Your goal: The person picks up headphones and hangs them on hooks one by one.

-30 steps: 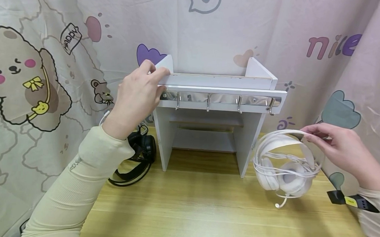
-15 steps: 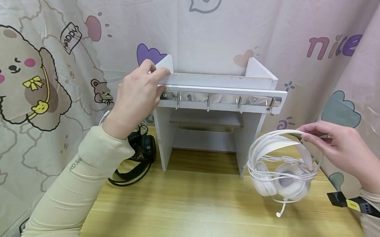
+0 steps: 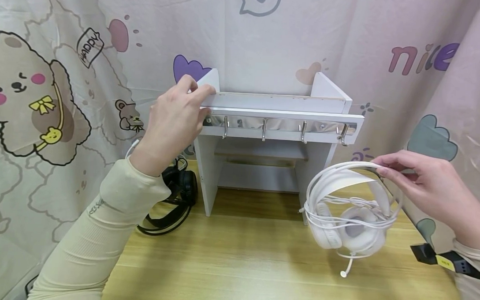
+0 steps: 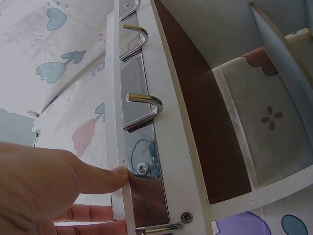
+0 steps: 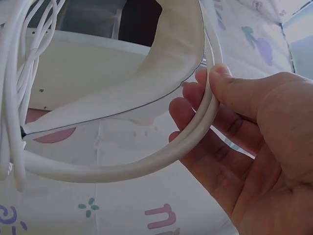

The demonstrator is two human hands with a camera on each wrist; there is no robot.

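A white shelf unit (image 3: pixel 320 170) stands on the table, with a metal hook rail (image 3: pixel 284 125) on its front board. My left hand (image 3: pixel 175 121) grips the left end of that board, thumb (image 4: pixel 105 178) on its edge and fingers on its far side. On the right, my right hand (image 3: pixel 433 187) pinches the outer band of white headphones (image 3: pixel 362 229) between thumb and fingers. They hang above the table, right of the shelf's leg, cable wound around them and microphone boom pointing down. In the right wrist view, the fingers curl round the white band (image 5: pixel 146 166).
Black headphones (image 3: pixel 179 187) lie on the table left of the shelf unit, partly hidden by my left sleeve (image 3: pixel 131 199). Several hooks (image 4: pixel 144 100) stick out from the rail. A printed curtain (image 3: pixel 267 45) surrounds the wooden table (image 3: pixel 236 264).
My right hand has moved slightly left with the white headphones, which swing a little. The left hand keeps its grip on the board.
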